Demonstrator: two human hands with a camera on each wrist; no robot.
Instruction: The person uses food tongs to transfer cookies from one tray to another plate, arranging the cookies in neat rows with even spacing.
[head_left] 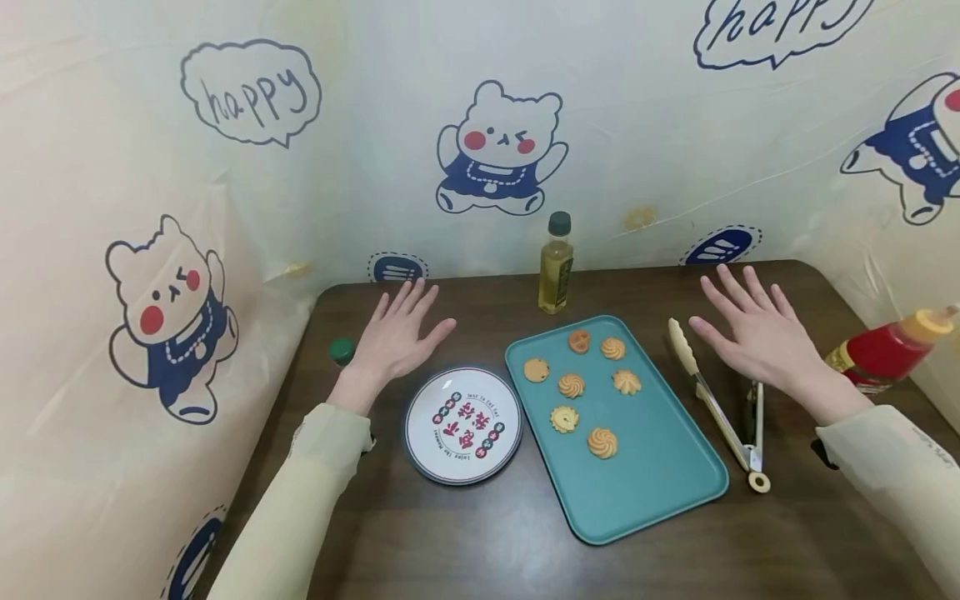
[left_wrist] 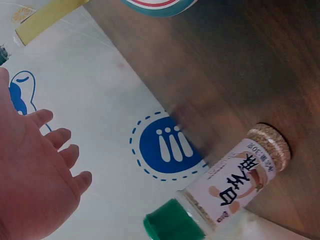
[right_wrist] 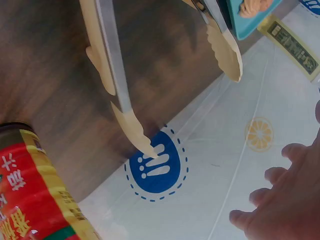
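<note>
While both hands hover flat over the dark brown wooden bench (head_left: 465, 567), nothing is actually being held. The left hand (head_left: 396, 337) is spread, fingers straight and apart, palm down, sitting just behind the round white plate with a dark rim and red and green print (head_left: 462, 425). Right beside its wrist is a small clear sesame shaker with a green cap (left_wrist: 220, 192), only its cap peeking out in the head view.

The right hand (head_left: 757, 337) is the same deal: fingers splayed and relaxed, gripping nothing, hanging just right of the metal tongs with cream plastic tips (head_left: 716, 404). The tongs lie on the bench with arms parted, tips pointing toward the wall, hinge end near the front. They're between that hand and the teal rectangular plastic tray (head_left: 652, 475), lying just beside the tray's right edge.

On the tray sit seven little butter cookies (head_left: 572, 385), mostly swirly ones, clustered in the back half. The front half is bare teal.

Behind the tray, near the wall, stands a small bottle of yellow oil with a dark green cap (head_left: 557, 262). Off to the far right is a red sauce squeeze bottle with a yellow nozzle (head_left: 892, 350), tilted over, close to the right forearm. The backdrop is a plastic sheet with cartoon bears (head_left: 498, 146) and "happy" speech bubbles.
</note>
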